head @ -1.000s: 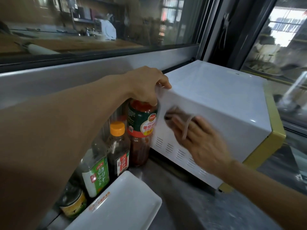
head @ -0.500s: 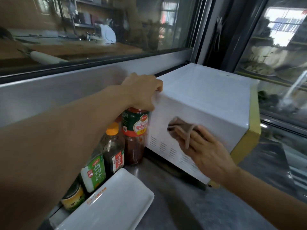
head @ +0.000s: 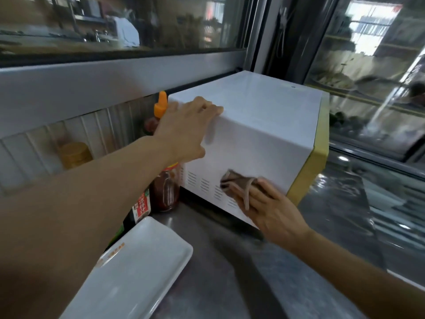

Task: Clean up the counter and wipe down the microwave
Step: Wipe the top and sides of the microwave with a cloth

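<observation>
A white microwave point(head: 264, 116) with a yellow front stands on the steel counter point(head: 225, 279), its side panel facing me. My left hand point(head: 186, 130) rests on the microwave's top rear corner, fingers curled over the edge. My right hand point(head: 269, 208) presses a brown cloth point(head: 236, 181) flat against the lower side panel, over the vent slots, with a strip of the cloth running between my fingers.
Sauce bottles stand left of the microwave: a dark red sauce bottle point(head: 165, 189), an orange-capped bottle point(head: 159, 107) behind my left hand, a red-labelled one point(head: 141, 207). A white rectangular tray point(head: 135, 268) lies at the front left. A window rail runs behind.
My right hand has slid the cloth down the side panel toward the vents. My left hand's fingers have spread along the top edge, and the view has shifted, so the microwave looks turned.
</observation>
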`<state>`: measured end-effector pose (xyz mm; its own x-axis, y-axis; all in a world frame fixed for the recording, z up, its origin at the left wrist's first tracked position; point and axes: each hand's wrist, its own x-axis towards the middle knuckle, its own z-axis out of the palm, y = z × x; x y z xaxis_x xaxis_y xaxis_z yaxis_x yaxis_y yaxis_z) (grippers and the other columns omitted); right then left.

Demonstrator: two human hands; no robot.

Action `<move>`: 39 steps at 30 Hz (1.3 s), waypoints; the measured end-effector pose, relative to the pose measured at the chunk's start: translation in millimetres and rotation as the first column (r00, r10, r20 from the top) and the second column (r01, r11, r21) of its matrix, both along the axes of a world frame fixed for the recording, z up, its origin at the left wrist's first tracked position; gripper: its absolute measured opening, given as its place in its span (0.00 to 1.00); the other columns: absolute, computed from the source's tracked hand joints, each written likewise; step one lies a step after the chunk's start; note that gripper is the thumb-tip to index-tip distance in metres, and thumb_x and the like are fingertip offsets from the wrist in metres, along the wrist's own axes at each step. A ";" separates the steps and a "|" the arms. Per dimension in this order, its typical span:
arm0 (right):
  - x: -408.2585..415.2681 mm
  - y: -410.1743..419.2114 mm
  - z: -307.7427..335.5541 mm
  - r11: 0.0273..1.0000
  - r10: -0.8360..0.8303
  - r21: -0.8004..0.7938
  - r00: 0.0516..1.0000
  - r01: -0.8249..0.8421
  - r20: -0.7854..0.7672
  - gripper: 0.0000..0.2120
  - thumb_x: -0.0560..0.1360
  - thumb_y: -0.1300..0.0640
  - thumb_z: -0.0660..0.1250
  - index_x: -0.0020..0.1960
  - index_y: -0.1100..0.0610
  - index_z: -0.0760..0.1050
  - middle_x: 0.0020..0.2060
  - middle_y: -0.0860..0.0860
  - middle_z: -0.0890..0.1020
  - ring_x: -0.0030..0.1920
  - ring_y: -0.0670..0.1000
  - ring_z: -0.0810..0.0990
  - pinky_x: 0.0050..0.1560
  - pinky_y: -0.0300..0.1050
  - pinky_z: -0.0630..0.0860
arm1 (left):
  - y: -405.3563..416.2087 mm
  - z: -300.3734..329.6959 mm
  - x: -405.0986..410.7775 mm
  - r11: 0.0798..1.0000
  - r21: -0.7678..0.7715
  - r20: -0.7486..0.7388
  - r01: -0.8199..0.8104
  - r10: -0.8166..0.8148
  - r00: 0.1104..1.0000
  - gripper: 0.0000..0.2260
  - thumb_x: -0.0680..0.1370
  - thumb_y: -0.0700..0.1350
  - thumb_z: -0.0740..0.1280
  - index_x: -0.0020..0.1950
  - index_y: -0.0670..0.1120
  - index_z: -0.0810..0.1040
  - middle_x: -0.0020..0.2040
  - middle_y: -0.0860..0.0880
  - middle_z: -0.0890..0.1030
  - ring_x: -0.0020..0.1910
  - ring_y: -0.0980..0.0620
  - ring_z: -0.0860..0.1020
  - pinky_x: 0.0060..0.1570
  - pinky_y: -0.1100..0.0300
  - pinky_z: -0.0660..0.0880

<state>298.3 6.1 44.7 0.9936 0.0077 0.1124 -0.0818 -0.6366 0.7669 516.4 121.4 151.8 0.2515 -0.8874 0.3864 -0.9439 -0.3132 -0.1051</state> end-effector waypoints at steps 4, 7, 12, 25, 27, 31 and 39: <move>-9.9 -23.7 46.2 0.992 0.125 -0.028 0.898 -0.125 0.421 0.23 0.78 0.64 0.52 0.73 0.58 0.65 0.72 0.56 0.66 0.72 0.58 0.65 0.73 0.58 0.55 | -1.4 -2.5 -0.1 1.000 -0.021 -0.028 -0.002 0.002 1.000 0.43 0.65 0.48 0.74 0.74 0.51 0.55 0.72 0.47 0.61 0.70 0.45 0.63 0.65 0.44 0.61; -17.1 -28.0 30.5 0.995 0.095 -0.018 0.869 -0.099 0.485 0.26 0.78 0.66 0.47 0.74 0.57 0.62 0.75 0.54 0.61 0.74 0.57 0.59 0.75 0.57 0.48 | -3.3 -8.4 1.4 0.999 -0.043 -0.030 -0.009 0.008 1.000 0.44 0.64 0.48 0.75 0.74 0.51 0.55 0.71 0.45 0.61 0.69 0.44 0.64 0.63 0.45 0.63; -44.9 -15.4 -38.0 0.999 0.027 -0.034 0.997 -0.025 0.077 0.28 0.70 0.60 0.55 0.71 0.58 0.64 0.71 0.52 0.67 0.69 0.56 0.71 0.73 0.54 0.46 | -4.1 -11.1 3.0 0.998 -0.067 -0.037 0.012 -0.015 0.999 0.44 0.63 0.47 0.76 0.74 0.51 0.56 0.71 0.44 0.61 0.68 0.42 0.65 0.63 0.43 0.64; -44.3 -28.0 23.4 0.998 -0.014 0.059 0.804 -0.026 0.595 0.23 0.79 0.60 0.50 0.73 0.58 0.64 0.74 0.59 0.60 0.73 0.62 0.56 0.75 0.57 0.47 | -5.6 -22.8 0.7 0.990 -0.141 -0.109 0.022 -0.038 0.993 0.44 0.63 0.44 0.77 0.73 0.50 0.57 0.71 0.44 0.60 0.69 0.41 0.63 0.63 0.43 0.64; -46.3 -25.8 -12.4 0.997 -0.047 0.077 0.850 0.008 0.525 0.26 0.75 0.63 0.57 0.73 0.59 0.63 0.73 0.60 0.61 0.73 0.64 0.57 0.75 0.58 0.44 | -6.9 -25.6 2.1 0.985 -0.170 -0.094 0.032 -0.049 0.994 0.44 0.62 0.44 0.77 0.73 0.50 0.57 0.70 0.43 0.61 0.68 0.41 0.64 0.63 0.43 0.64; -68.2 -15.7 -71.0 0.997 -0.078 0.014 0.990 0.077 0.116 0.36 0.65 0.61 0.66 0.72 0.59 0.63 0.68 0.59 0.72 0.67 0.62 0.72 0.74 0.55 0.45 | -7.6 -26.5 3.9 0.982 -0.187 -0.053 0.039 -0.050 0.997 0.44 0.62 0.44 0.77 0.73 0.49 0.57 0.69 0.42 0.62 0.66 0.41 0.65 0.64 0.44 0.63; -45.6 -27.1 -27.0 0.998 -0.032 0.068 0.890 0.001 0.454 0.29 0.75 0.65 0.49 0.76 0.58 0.56 0.76 0.56 0.55 0.75 0.57 0.54 0.76 0.56 0.44 | -4.0 -19.9 6.3 0.987 -0.155 0.005 0.043 -0.042 0.999 0.43 0.63 0.45 0.76 0.73 0.49 0.58 0.69 0.42 0.64 0.65 0.41 0.67 0.62 0.44 0.63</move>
